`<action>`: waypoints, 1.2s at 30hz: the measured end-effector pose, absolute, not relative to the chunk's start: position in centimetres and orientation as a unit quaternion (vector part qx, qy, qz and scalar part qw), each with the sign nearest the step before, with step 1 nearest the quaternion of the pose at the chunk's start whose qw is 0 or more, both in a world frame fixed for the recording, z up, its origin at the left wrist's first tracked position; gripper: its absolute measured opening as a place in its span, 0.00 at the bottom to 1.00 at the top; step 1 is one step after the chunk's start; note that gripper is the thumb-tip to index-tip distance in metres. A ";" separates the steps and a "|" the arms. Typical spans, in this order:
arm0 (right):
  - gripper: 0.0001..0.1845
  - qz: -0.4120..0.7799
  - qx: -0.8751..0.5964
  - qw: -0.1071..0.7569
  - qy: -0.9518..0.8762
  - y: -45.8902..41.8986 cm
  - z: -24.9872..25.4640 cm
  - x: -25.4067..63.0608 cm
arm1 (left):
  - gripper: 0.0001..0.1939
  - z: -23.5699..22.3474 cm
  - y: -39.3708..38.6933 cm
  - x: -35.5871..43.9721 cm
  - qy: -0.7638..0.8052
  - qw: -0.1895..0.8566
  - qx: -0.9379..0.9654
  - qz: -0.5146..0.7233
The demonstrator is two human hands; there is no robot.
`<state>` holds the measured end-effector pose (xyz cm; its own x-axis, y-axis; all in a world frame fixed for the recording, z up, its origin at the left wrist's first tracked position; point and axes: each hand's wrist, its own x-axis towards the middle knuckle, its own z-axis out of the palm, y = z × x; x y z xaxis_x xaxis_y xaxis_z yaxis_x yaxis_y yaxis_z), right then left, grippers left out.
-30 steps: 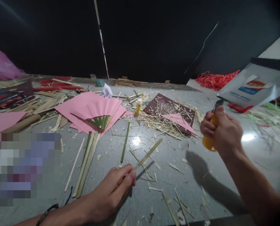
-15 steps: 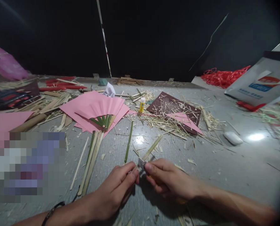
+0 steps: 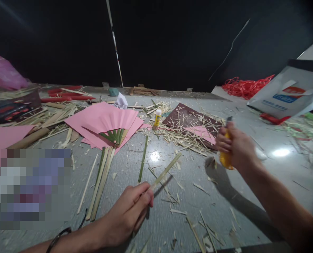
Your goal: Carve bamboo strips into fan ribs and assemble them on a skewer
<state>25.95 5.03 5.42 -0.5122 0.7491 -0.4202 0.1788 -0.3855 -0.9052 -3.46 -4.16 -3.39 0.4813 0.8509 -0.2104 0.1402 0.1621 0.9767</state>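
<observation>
Glare (image 3: 281, 152) spots the tabletop (image 3: 277, 196); right hand (image 3: 237, 146) blurred, its shadow (image 3: 238, 196) dark; lower left pixelated; right corners black.

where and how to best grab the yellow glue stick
Probably pinch the sides of the glue stick just below its white cap, reaching from the near side and slightly above: it stands roughly upright, its body is slim, and shavings lie around its base.

Tangled red plastic twine (image 3: 244, 88) lies beside a printed white bag (image 3: 284, 105); crumpled white paper (image 3: 121, 101) sits farther left.
</observation>
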 end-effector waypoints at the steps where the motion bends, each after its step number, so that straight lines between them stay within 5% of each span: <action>1: 0.31 0.699 -0.451 0.209 -0.515 4.9 5.4 26.1 | 0.24 -3.4 -4.2 -3.4 0.424 0.645 0.573 0.275; 6: 0.32 0.705 -0.445 0.249 -0.494 0.8 2.0 24.1 | 0.25 -3.7 -4.3 -2.6 0.406 0.716 0.503 0.263; 9: 0.32 0.728 -0.421 0.196 -0.505 -1.4 -0.4 21.8 | 0.26 -3.7 -4.3 -2.5 0.399 0.728 0.486 0.272; 14: 0.34 0.762 -0.386 0.123 -0.506 -1.7 -1.3 20.1 | 0.26 -3.7 -4.2 -3.1 0.401 0.691 0.531 0.282; 23: 0.34 0.714 -0.413 0.141 -0.547 -1.5 -2.1 19.7 | 0.24 -3.7 -3.8 -3.1 0.425 0.628 0.583 0.291; 29: 0.28 0.561 -0.455 0.447 -0.527 3.5 2.6 27.0 | 0.24 -3.7 -4.6 -3.7 0.428 0.626 0.590 0.278; 31: 0.27 0.535 -0.471 0.488 -0.503 4.4 4.1 29.8 | 0.25 -3.6 -4.8 -3.6 0.437 0.643 0.567 0.272; 33: 0.26 0.551 -0.488 0.472 -0.485 3.7 4.2 30.5 | 0.26 -3.5 -4.8 -3.3 0.440 0.666 0.538 0.271; 36: 0.30 0.650 -0.479 0.339 -0.482 0.8 2.5 27.6 | 0.25 -3.3 -4.8 -3.1 0.433 0.684 0.518 0.277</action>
